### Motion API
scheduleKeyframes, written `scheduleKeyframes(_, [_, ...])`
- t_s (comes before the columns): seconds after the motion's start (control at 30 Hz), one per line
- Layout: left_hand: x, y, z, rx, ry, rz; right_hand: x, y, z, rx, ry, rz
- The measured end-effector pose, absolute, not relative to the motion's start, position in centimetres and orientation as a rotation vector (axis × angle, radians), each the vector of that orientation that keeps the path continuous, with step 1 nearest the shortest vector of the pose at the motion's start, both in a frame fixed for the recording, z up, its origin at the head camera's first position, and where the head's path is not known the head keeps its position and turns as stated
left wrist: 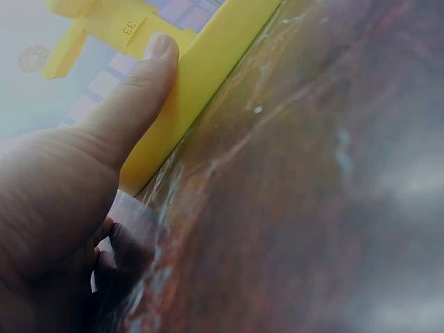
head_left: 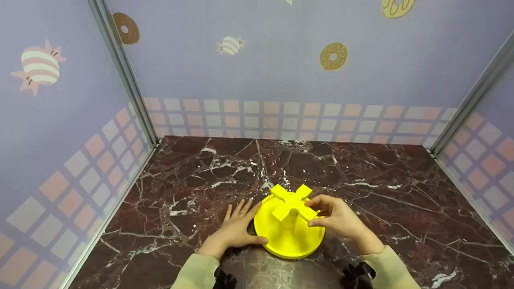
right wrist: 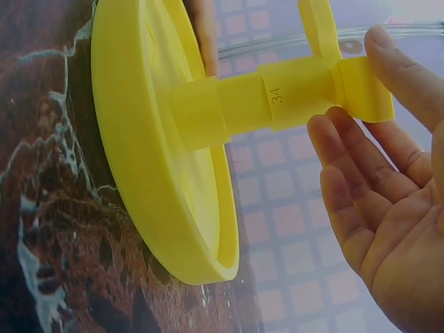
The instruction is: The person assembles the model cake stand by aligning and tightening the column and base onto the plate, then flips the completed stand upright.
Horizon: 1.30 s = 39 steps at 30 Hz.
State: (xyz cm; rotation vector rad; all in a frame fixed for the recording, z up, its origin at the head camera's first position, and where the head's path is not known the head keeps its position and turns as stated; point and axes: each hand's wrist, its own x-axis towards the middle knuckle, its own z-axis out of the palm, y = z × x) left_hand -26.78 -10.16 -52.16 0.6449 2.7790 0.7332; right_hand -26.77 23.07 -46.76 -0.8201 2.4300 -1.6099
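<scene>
A yellow round dish-like base (head_left: 277, 239) with a raised rim sits flat on the table. From its middle rises a stepped yellow post (right wrist: 243, 104), its upper section marked 34, topped by a yellow cross-shaped piece (head_left: 294, 202). My left hand (head_left: 237, 228) lies spread at the base's left side, fingers straight; its thumb (left wrist: 135, 97) presses the rim. With thumb and fingers my right hand (head_left: 339, 216) pinches one arm of the cross-shaped piece, on its near right. Whether the post's sections are fixed together cannot be told.
The dark red marbled table (head_left: 385, 192) spreads around the base, with small white specks (head_left: 277, 172) beyond it. Lilac panels (head_left: 273, 68) with pink and white squares stand at the back and both sides, joined by metal corner posts (head_left: 124, 72).
</scene>
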Motion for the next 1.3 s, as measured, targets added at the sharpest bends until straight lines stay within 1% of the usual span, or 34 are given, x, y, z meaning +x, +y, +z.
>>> scheduleKeyframes(1.3, [-26.7,-9.88,-52.09,0.616,2.795,0.753,-26.36,22.31,-46.6,-0.801,2.463,-1.625])
